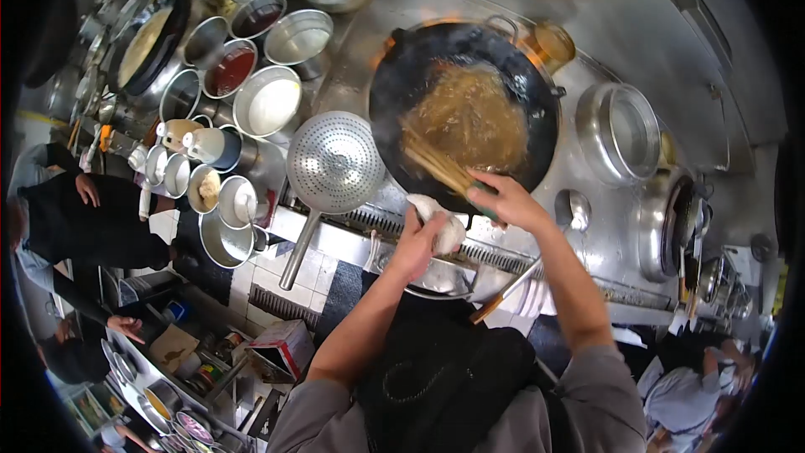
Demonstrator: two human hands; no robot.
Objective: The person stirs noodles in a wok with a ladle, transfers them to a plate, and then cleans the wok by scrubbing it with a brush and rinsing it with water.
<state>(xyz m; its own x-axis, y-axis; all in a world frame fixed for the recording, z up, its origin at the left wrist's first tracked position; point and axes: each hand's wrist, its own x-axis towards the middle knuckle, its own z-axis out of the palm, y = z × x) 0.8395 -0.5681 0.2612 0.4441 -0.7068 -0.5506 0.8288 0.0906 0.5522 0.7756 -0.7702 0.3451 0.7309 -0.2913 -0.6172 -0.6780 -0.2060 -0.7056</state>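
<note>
In my right hand (509,201) is a bamboo wok brush (438,164), gripped near its green-bound end. Its bristles reach into the murky brown water (482,109) inside a large black wok (402,75) on the range. The water looks churned, and flames show around the wok's far rim. My left hand (415,245) is closed on a bunched whitish cloth (440,225) at the wok's near edge. Left of the wok, a perforated strainer (335,161) lies with its handle towards me.
Metal pots of sauces and powders, including a red sauce (231,70), crowd the left. A ladle (573,210) and a stacked steel pot (618,134) sit at right. A wooden-handled tool (503,292) lies near my waist. Other people stand at far left and lower right.
</note>
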